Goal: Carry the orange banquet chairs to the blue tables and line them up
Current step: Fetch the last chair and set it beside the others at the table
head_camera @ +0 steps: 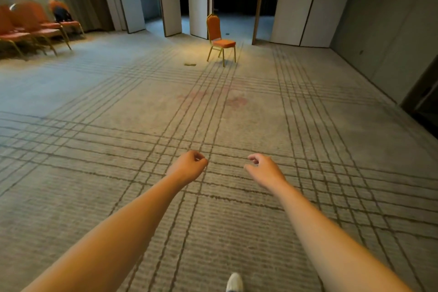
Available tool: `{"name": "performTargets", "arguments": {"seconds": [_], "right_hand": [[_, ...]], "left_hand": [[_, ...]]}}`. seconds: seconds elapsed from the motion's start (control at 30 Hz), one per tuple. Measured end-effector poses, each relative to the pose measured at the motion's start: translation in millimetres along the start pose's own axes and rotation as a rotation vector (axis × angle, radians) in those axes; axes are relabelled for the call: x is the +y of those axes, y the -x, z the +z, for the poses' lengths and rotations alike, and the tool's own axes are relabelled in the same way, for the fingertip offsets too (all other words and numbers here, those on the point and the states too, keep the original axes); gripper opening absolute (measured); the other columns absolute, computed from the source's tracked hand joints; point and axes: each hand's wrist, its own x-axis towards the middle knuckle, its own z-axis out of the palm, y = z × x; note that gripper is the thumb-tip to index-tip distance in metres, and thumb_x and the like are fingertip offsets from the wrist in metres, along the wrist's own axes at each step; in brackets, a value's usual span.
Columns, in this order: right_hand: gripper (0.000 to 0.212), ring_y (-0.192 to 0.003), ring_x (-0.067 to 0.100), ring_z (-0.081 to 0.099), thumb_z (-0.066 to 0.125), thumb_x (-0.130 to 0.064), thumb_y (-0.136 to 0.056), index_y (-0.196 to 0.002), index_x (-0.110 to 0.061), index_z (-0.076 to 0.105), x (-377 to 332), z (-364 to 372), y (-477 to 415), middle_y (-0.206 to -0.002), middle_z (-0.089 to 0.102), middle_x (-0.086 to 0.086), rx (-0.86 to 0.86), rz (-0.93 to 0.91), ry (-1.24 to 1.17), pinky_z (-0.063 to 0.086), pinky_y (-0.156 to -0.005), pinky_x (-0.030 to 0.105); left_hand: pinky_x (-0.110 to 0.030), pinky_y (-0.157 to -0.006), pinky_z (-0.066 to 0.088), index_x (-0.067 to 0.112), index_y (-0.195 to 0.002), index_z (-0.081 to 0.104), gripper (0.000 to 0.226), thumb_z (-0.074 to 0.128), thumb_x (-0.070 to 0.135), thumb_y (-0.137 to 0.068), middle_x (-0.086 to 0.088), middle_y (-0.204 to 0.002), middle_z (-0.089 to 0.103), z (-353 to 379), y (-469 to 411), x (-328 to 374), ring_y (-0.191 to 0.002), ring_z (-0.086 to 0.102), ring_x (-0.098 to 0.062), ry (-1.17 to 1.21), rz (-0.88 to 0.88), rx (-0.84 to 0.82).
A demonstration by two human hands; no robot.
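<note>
At the bottom edge of the frame, the toe of a white shoe (pixel 234 282) shows; the rest is cut off. Both bare forearms reach forward over the lined carpet (pixel 94 149). The left hand (pixel 188 168) and the right hand (pixel 265 169) hang side by side but apart, their fingers loosely curled and holding nothing. One orange chair (pixel 220 38) stands alone at upper centre, with a small flat scrap (pixel 190 64), too small to identify, on the carpet just beside it. At upper left, a blurred row of orange chairs (pixel 28 26) runs off the frame's left edge. A dark shape (pixel 62 14) rests on the farthest chair.
</note>
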Motion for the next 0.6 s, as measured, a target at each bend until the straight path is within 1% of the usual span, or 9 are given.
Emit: {"name": "performTargets", "arguments": {"seconds": [0.03, 0.07, 0.13, 0.23, 0.3, 0.4, 0.47, 0.53, 0.6], "right_hand": [[0.046, -0.112, 0.018, 0.057, 0.055, -0.040, -0.092, -0.135, -0.025, 0.051, -3.0, -1.4, -24.8, -0.140, 0.049, 0.002, -0.012, 0.004, 0.005, 0.046, -0.092, 0.032], [0.046, -0.117, 0.019, 0.055, 0.055, -0.041, -0.092, -0.136, -0.025, 0.051, -6.1, -3.5, -53.9, -0.140, 0.049, 0.002, -0.018, -0.003, 0.012, 0.046, -0.093, 0.032], [0.047, -0.120, 0.020, 0.053, 0.054, -0.041, -0.093, -0.137, -0.025, 0.050, -13.1, -10.4, -113.2, -0.140, 0.049, 0.002, -0.037, -0.016, 0.016, 0.046, -0.094, 0.032], [0.048, -0.122, 0.020, 0.052, 0.054, -0.040, -0.093, -0.138, -0.024, 0.048, -30.1, -30.0, -206.2, -0.141, 0.047, 0.003, -0.063, -0.031, 0.014, 0.045, -0.094, 0.032], [0.048, -0.122, 0.020, 0.052, 0.054, -0.041, -0.094, -0.139, -0.024, 0.048, -42.7, -46.6, -266.9, -0.141, 0.047, 0.002, -0.065, -0.031, 0.020, 0.045, -0.094, 0.031], [0.050, -0.122, 0.020, 0.052, 0.052, -0.042, -0.093, -0.140, -0.024, 0.047, -63.6, -71.0, -356.4, -0.142, 0.046, 0.002, -0.055, -0.018, 0.036, 0.046, -0.097, 0.034], [0.050, -0.117, 0.019, 0.055, 0.051, -0.042, -0.093, -0.140, -0.025, 0.047, -74.9, -81.9, -401.4, -0.142, 0.046, 0.002, -0.072, -0.010, 0.046, 0.047, -0.096, 0.034], [0.049, -0.107, 0.017, 0.059, 0.051, -0.042, -0.093, -0.139, -0.026, 0.047, -82.2, -90.4, -445.5, -0.140, 0.046, 0.000, -0.084, -0.004, 0.045, 0.049, -0.094, 0.035], [0.048, -0.109, 0.018, 0.058, 0.052, -0.043, -0.092, -0.137, -0.027, 0.048, -87.0, -98.1, -495.0, -0.139, 0.047, 0.001, -0.084, -0.002, 0.055, 0.049, -0.093, 0.034]], "left_hand": [[-0.036, -0.080, 0.054, 0.026, -0.109, 0.059, 0.029, 0.051, 0.047, -0.091, 0.009, -0.092, 0.062, -2.4, -24.2, 2.8, -0.083, 0.062, -0.013, 0.009, -0.006, -0.013], [-0.035, -0.080, 0.054, 0.026, -0.108, 0.059, 0.027, 0.051, 0.046, -0.092, 0.008, -0.092, 0.062, -4.0, -53.1, 5.8, -0.083, 0.062, -0.013, 0.016, -0.005, -0.023], [-0.034, -0.076, 0.053, 0.026, -0.109, 0.058, 0.025, 0.051, 0.044, -0.093, 0.007, -0.093, 0.062, -9.2, -111.1, 13.5, -0.082, 0.062, -0.013, 0.028, 0.001, -0.037], [-0.029, -0.067, 0.047, 0.022, -0.112, 0.059, 0.030, 0.050, 0.044, -0.093, 0.008, -0.092, 0.061, -25.7, -202.7, 32.0, -0.081, 0.059, -0.010, 0.029, 0.000, -0.036], [-0.030, -0.069, 0.048, 0.021, -0.113, 0.059, 0.032, 0.050, 0.044, -0.093, 0.006, -0.093, 0.062, -38.0, -262.8, 48.4, -0.083, 0.060, -0.012, 0.027, -0.008, -0.034], [-0.032, -0.078, 0.050, 0.023, -0.112, 0.058, 0.031, 0.049, 0.046, -0.093, 0.005, -0.100, 0.061, -51.0, -349.0, 71.3, -0.089, 0.059, -0.015, 0.034, -0.026, -0.004], [-0.031, -0.076, 0.049, 0.023, -0.112, 0.059, 0.031, 0.050, 0.046, -0.092, 0.005, -0.101, 0.061, -53.4, -393.8, 80.9, -0.090, 0.059, -0.015, 0.031, -0.045, -0.003], [-0.030, -0.075, 0.047, 0.022, -0.112, 0.061, 0.034, 0.051, 0.046, -0.091, 0.005, -0.099, 0.061, -52.3, -440.5, 88.6, -0.089, 0.058, -0.014, 0.022, -0.064, 0.016], [-0.030, -0.076, 0.047, 0.021, -0.111, 0.062, 0.033, 0.052, 0.045, -0.091, 0.007, -0.090, 0.061, -49.9, -490.5, 96.7, -0.087, 0.058, -0.014, 0.024, -0.092, 0.032]]}}
